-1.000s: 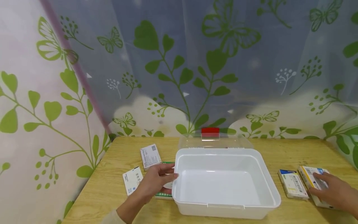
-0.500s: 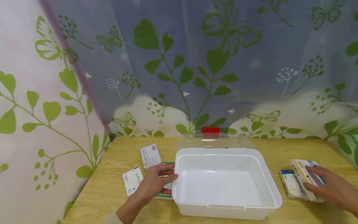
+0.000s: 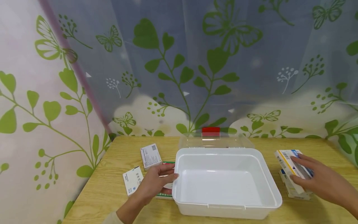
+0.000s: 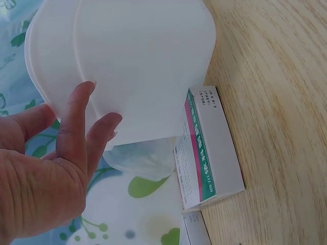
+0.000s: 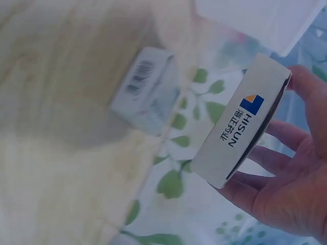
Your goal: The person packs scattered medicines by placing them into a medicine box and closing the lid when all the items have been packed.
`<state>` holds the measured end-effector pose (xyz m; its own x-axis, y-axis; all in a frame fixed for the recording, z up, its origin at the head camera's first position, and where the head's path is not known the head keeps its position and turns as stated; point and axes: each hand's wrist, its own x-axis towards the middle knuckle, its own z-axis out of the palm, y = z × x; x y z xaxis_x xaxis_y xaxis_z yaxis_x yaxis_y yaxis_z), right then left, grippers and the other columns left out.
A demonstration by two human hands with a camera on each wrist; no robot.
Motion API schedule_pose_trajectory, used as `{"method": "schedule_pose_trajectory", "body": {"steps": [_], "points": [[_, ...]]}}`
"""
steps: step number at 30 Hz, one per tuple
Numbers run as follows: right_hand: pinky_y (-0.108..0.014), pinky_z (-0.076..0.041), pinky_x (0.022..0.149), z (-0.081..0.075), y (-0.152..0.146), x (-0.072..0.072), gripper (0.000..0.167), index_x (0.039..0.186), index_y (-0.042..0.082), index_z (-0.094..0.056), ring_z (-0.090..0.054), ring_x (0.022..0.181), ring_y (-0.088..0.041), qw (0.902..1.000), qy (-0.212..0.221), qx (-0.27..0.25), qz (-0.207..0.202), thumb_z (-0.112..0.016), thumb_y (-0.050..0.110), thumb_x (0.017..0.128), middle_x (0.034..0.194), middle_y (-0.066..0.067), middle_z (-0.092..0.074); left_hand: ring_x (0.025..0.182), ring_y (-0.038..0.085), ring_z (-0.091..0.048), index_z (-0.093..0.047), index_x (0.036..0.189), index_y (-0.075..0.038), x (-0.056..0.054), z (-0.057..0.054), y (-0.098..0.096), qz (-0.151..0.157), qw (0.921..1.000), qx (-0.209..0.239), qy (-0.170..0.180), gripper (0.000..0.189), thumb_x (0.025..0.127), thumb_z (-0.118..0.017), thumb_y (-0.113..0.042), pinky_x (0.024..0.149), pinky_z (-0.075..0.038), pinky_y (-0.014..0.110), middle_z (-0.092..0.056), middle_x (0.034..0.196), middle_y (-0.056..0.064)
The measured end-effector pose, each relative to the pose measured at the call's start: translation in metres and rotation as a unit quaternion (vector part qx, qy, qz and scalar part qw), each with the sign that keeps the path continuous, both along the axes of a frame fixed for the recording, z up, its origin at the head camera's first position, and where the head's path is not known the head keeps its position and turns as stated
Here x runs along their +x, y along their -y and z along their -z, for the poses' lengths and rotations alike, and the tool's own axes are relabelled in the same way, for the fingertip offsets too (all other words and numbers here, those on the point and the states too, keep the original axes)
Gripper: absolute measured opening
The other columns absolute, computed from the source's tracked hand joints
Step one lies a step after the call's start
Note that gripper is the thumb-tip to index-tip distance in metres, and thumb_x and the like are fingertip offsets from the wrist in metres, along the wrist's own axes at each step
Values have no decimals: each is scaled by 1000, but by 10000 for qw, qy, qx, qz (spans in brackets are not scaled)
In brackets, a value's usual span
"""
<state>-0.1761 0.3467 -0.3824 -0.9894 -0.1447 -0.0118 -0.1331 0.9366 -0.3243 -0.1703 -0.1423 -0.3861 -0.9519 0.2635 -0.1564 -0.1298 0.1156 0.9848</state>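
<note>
A white plastic storage box (image 3: 223, 210) stands in the middle of the wooden table, its inside bare. My left hand (image 3: 156, 182) pinches its left rim, thumb over the edge and fingers against the outer wall (image 4: 148, 61). On the right, my right hand (image 3: 318, 175) grips a white medicine box (image 3: 291, 169) with a yellow stripe; its end reads HISUN in the right wrist view. It is lifted and tilted above a second medicine box (image 3: 291, 191) on the table, partly hidden below it. A green-banded medicine box (image 4: 202, 148) lies beside the storage box, under my left hand.
Two more white medicine boxes, one at the back (image 3: 151, 156) and one nearer (image 3: 132, 180), lie on the left of the table. The clear lid (image 3: 232, 141) with a red latch (image 3: 211, 130) is folded back behind the storage box. A leaf-patterned curtain (image 3: 167, 77) hangs behind.
My right hand has picked the yellow-striped medicine box up off the table and moved it left, over the other medicine box. The left hand and the storage box stay put.
</note>
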Motion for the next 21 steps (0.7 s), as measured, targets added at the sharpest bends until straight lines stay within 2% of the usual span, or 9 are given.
{"method": "schedule_pose_trajectory", "body": {"steps": [4, 8, 13, 17, 21], "points": [[-44, -45, 68, -12, 14, 3, 80, 138, -7, -43, -45, 109, -54, 9996, -205, 69, -171, -67, 49, 86, 139, -37, -30, 90, 26, -67, -50, 132, 7, 0, 0, 0, -25, 10000, -23, -7, 52, 90, -68, -18, 60, -58, 40, -59, 121, 22], [-47, -48, 71, -25, 24, 1, 75, 136, -2, -50, -46, 111, -53, 9954, -668, 107, -672, -72, 45, 82, 139, -33, -37, 93, 26, -66, -50, 133, 6, 1, 0, 1, -60, 10000, -57, -2, 53, 90, -68, -18, 60, -58, 40, -58, 122, 21], [-41, -48, 71, -46, 32, -2, 67, 133, 3, -55, -54, 109, -44, 9843, -1180, 258, -1285, -76, 40, 81, 139, -27, -41, 96, 28, -65, -50, 134, 6, 0, -1, 0, -59, 10000, -59, 6, 52, 90, -68, -17, 61, -58, 40, -58, 123, 22], [-38, -47, 71, -63, 43, -4, 67, 136, 7, -54, -53, 114, -40, 9757, -1292, 439, -1715, -74, 42, 82, 143, -20, -41, 97, 30, -65, -50, 133, 6, -1, 0, 0, -70, 10000, -40, 19, 51, 91, -67, -17, 61, -58, 40, -58, 122, 22], [-33, -45, 68, -78, 60, -9, 68, 139, 13, -51, -52, 116, -35, 9689, -1209, 448, -2111, -72, 45, 83, 148, -13, -37, 96, 28, -65, -51, 132, 5, -1, 1, 0, -76, 10000, -20, 22, 50, 90, -68, -17, 61, -58, 40, -60, 120, 19]]}}
